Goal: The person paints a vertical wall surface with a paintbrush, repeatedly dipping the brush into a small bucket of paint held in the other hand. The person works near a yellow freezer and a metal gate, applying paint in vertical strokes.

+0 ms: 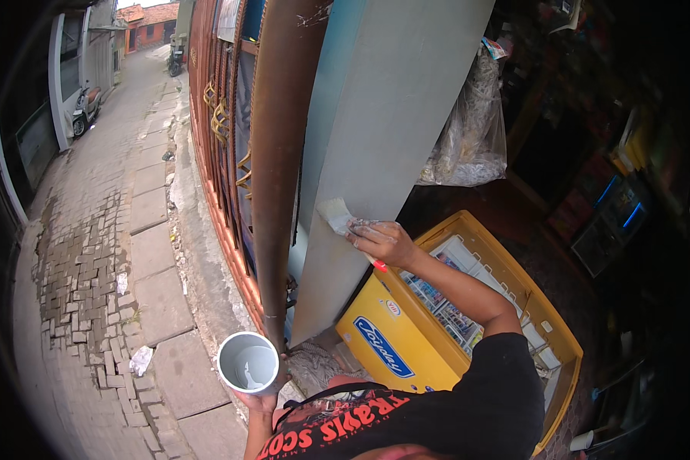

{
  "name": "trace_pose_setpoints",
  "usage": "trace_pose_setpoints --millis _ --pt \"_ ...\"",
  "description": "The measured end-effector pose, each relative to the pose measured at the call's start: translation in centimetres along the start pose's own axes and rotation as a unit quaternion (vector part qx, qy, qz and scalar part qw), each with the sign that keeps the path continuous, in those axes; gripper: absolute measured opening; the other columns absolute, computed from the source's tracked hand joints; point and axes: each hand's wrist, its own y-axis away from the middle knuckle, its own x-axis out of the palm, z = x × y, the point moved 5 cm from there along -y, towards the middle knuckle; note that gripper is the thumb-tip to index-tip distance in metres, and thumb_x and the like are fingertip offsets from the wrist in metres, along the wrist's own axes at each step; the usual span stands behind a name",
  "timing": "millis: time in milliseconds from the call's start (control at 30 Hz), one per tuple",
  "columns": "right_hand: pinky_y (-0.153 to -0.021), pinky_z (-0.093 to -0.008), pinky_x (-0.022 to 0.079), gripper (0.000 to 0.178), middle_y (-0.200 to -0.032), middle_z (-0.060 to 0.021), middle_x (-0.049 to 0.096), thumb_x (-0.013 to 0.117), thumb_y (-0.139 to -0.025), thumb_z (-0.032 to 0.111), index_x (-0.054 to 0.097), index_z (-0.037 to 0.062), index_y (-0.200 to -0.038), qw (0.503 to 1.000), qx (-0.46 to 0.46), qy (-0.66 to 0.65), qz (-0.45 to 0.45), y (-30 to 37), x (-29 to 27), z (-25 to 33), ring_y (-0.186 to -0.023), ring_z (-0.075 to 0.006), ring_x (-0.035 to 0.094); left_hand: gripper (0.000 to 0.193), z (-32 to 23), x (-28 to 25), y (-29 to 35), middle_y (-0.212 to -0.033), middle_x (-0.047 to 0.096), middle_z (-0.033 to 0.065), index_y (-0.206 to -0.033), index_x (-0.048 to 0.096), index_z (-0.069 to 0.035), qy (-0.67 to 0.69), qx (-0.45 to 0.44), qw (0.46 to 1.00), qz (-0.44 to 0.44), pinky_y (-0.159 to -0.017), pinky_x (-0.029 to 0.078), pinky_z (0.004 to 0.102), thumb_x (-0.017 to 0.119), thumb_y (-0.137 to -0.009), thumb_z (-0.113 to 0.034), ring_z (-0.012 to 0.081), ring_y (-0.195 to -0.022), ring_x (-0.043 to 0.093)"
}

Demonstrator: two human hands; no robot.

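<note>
My right hand point(382, 241) grips a paintbrush point(337, 215) with a red handle, its pale bristles pressed flat against a tall grey pillar point(376, 138). The hand and brush are smeared with grey paint. My left hand point(259, 400) holds a round white paint can point(248, 362) from below, low and close to my body; it contains light grey paint. A brown metal pole point(280, 153) rises between the can and the pillar.
A yellow chest freezer point(406, 345) with a glass lid stands below my right arm. A brown metal gate point(222, 115) runs left of the pole. The paved lane point(107, 230) stretches away at left, with a parked scooter point(84, 107). A plastic-wrapped bundle point(471, 130) hangs right.
</note>
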Motion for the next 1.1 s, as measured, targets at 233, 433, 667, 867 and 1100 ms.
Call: trace_pose_setpoints --millis 233,433,667,867,1100 --pt "-0.086 -0.029 0.06 0.018 -0.108 -0.0109 0.078 0.081 -0.087 0.005 0.075 0.0019 -0.104 0.967 0.176 -0.175 0.047 -6.2 -11.7 -15.7 -0.099 -0.0184 0.076 0.093 -0.8 1.3 0.8 -0.148 0.053 0.0188 -0.157 0.038 -0.014 -0.013 -0.008 0.999 0.048 -0.083 0.055 0.0734 0.038 -0.091 -0.08 0.0579 -0.13 0.05" --pt "-0.077 -0.028 0.055 0.017 -0.094 -0.0041 0.076 0.079 -0.091 0.012 0.075 0.0018 -0.103 0.965 0.09 0.075 -0.234 -19.6 -29.6 -25.8 -0.087 -0.0086 0.068 0.094 0.5 2.9 1.5 -0.153 0.047 0.0186 -0.158 0.034 -0.015 -0.004 -0.002 0.996 0.091 -0.088 0.052 0.0738 0.04 -0.091 -0.08 0.0578 -0.134 0.045" --pt "-0.074 -0.0324 0.056 0.02 -0.093 -0.0132 0.075 0.079 -0.085 0.009 0.074 0.0029 -0.103 0.942 0.042 0.189 -0.273 -14.3 -21.2 -24.1 -0.088 -0.0239 0.075 0.092 2.0 2.7 1.7 -0.155 0.046 0.0181 -0.158 0.035 -0.014 -0.044 -0.004 0.996 0.077 -0.087 0.053 0.0721 0.04 -0.092 -0.078 0.057 -0.135 0.045" --pt "-0.087 -0.0334 0.062 0.022 -0.107 -0.0058 0.077 0.074 -0.082 0.009 0.079 0.0124 -0.103 0.991 0.092 0.077 -0.056 6.3 0.5 -5.1 -0.101 -0.0221 0.075 0.093 1.1 2.8 2.0 -0.155 0.046 0.0181 -0.158 0.036 -0.014 -0.014 -0.034 0.998 0.05 -0.082 0.054 0.0729 0.039 -0.092 -0.079 0.0572 -0.134 0.047" --pt "-0.084 -0.0338 0.062 0.019 -0.105 -0.0071 0.077 0.079 -0.081 0.008 0.077 0.0088 -0.1 0.998 0.029 0.058 0.014 3.3 -7.6 -9.2 -0.099 -0.0232 0.076 0.093 -0.2 4.1 1.4 -0.147 0.054 0.0169 -0.156 0.039 -0.016 -0.075 -0.016 0.994 0.074 -0.077 0.056 0.069 0.038 -0.09 -0.082 0.0536 -0.131 0.051"
